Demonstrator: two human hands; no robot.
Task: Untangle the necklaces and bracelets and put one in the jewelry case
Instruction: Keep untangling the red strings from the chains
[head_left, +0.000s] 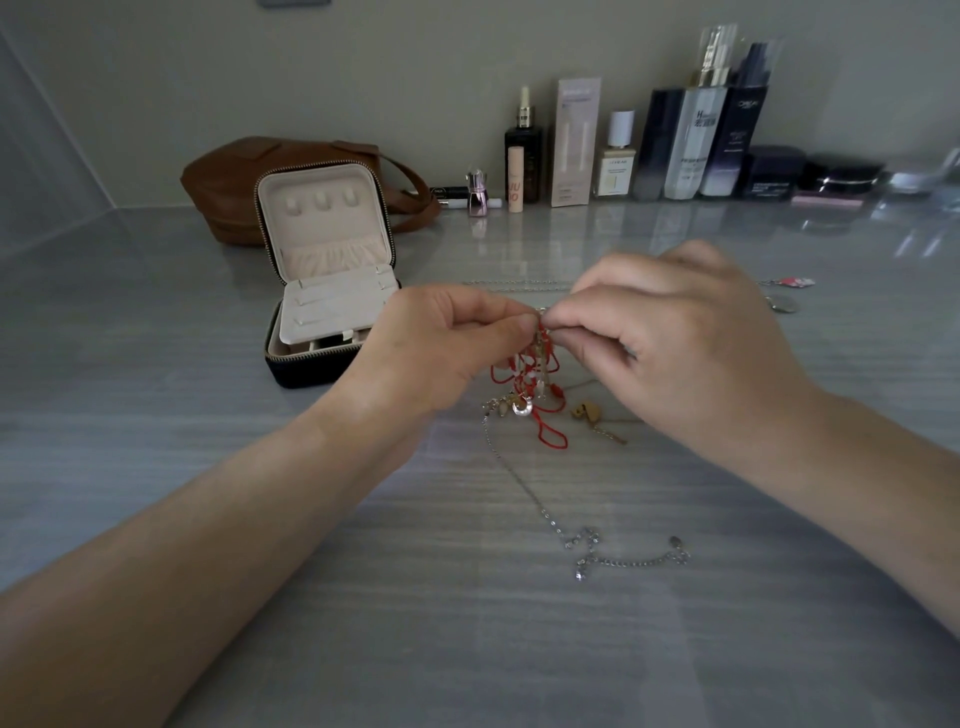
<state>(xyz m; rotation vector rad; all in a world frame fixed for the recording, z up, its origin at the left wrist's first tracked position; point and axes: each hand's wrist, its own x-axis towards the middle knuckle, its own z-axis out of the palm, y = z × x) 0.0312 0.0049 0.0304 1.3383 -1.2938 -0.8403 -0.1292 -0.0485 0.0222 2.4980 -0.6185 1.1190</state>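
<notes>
Both hands (545, 353) pinch red tangle (530, 379); jewelry case (322, 291) open.

The surface (208, 467) is grey with pale horizontal streaks. At its centre the tangled cord (524, 364) is bright red, hung with gold and pearly-white charms (521, 405). The chain (589, 535) at 5 o'clock is silver. At 10 o'clock the jewelry case (306, 371) is black outside and cream inside; the bag (223, 176) behind it is tan brown.

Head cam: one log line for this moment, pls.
left hand: pinches top of red cord tangle | right hand: pinches same tangle | silver chain: trails onto table | jewelry case: open, left of hands
</notes>
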